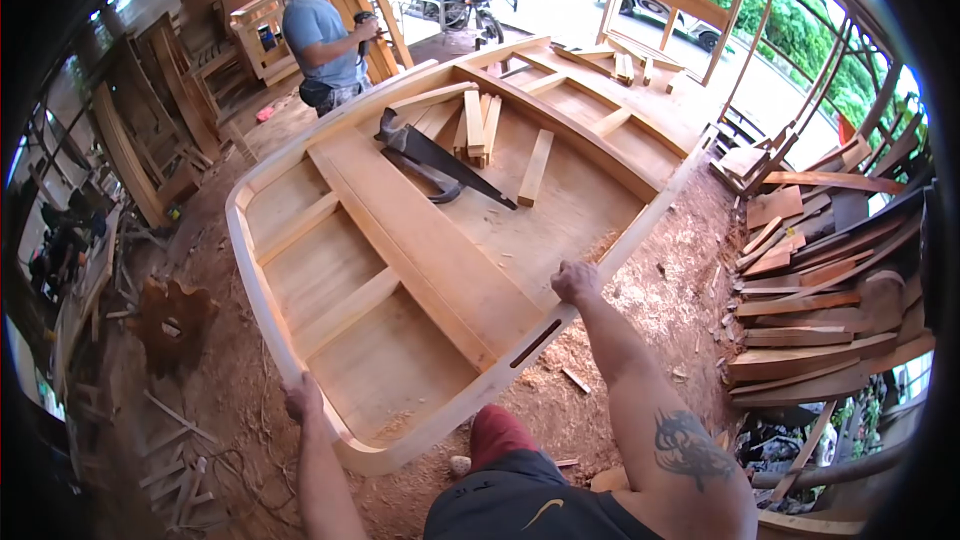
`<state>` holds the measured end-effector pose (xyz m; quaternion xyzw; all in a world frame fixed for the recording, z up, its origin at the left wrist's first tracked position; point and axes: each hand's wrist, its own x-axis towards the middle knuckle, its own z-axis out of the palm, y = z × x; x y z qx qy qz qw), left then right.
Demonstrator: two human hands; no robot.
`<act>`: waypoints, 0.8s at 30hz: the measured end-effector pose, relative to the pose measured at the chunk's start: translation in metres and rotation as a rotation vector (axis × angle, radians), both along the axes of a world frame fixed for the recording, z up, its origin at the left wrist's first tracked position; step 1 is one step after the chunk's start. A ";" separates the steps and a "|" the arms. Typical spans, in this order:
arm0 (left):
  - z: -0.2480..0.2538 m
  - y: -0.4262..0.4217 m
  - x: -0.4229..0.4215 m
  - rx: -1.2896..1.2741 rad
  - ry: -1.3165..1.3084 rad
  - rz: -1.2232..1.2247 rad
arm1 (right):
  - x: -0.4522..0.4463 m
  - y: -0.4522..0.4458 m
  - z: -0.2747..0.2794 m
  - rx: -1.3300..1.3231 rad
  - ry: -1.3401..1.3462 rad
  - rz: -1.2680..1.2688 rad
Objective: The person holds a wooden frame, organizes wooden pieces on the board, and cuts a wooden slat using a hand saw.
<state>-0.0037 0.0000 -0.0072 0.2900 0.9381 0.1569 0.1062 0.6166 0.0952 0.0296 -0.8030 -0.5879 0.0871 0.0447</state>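
The right hand (577, 283) has its fingers folded tight over the near-right rail of the wooden frame (452, 427); the left hand (303, 398) clasps the left rim, its fingertips hidden. The frame lies broad and flat before the person. A level, even grip seems best, since the saw (450, 165) and loose sticks (474, 130) on it could slide. Bare dirt floor (690, 280) gives room on the right, up to the woodpile (810, 340); another person (325, 40) stands just beyond the far-left edge.
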 end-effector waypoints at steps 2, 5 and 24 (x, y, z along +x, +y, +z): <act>0.004 -0.001 0.002 0.014 0.006 0.002 | -0.002 -0.002 0.006 -0.011 0.007 0.006; 0.007 0.000 0.002 -0.029 -0.021 0.002 | -0.001 -0.001 0.005 -0.019 0.026 0.005; -0.008 0.003 -0.011 -0.044 0.016 -0.053 | -0.001 -0.004 0.008 -0.029 0.008 0.000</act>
